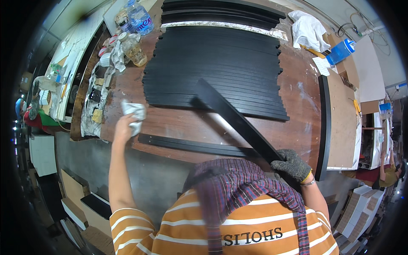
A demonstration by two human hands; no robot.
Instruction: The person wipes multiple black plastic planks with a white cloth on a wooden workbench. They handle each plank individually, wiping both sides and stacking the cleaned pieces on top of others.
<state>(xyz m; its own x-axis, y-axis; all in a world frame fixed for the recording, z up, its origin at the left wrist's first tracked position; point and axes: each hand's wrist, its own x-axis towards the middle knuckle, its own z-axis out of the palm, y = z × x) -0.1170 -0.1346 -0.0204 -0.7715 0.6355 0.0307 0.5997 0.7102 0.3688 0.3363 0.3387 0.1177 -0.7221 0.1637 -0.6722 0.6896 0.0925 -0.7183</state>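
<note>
My bare left hand (pixel 123 126) is closed around a crumpled white cloth (pixel 137 114) above the left part of the brown table. My right hand (pixel 293 165), in a dark grey knitted glove, grips one end of a long flat black slat (pixel 236 119). The slat slants up and to the left, its far end raised over the front of a wide row of black slats (pixel 212 68) laid side by side. Along the near table edge lies another black strip (pixel 191 145), passing beneath the held slat.
Jars (pixel 132 49), a large plastic bottle (pixel 139 18) and a small yellow sponge (pixel 97 115) stand along the left side. At the far right are a white cloth (pixel 308 29) and a blue bottle (pixel 341 52). A black bar (pixel 324 127) borders the table's right side.
</note>
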